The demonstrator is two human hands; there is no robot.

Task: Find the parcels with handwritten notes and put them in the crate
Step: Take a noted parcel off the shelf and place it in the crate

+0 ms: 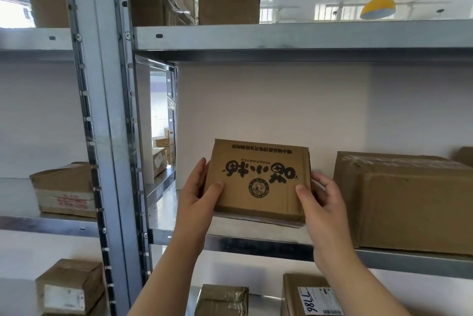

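A flat brown cardboard parcel (258, 180) with black printed characters and a round logo, seen upside down, is tilted up over the middle metal shelf (256, 241). My left hand (197, 195) grips its left edge, thumb on the printed face. My right hand (322, 200) grips its right edge the same way. No handwriting shows on the face turned to me. Lower right, another parcel (312, 295) carries a white label with "7786" handwritten in black marker. No crate is in view.
A large taped box (404, 200) stands on the same shelf to the right. More boxes sit on the left bay's shelf (64, 190), the top shelf (229, 3) and the lower shelves (69, 287), (222, 300). Steel uprights (112, 111) divide the bays.
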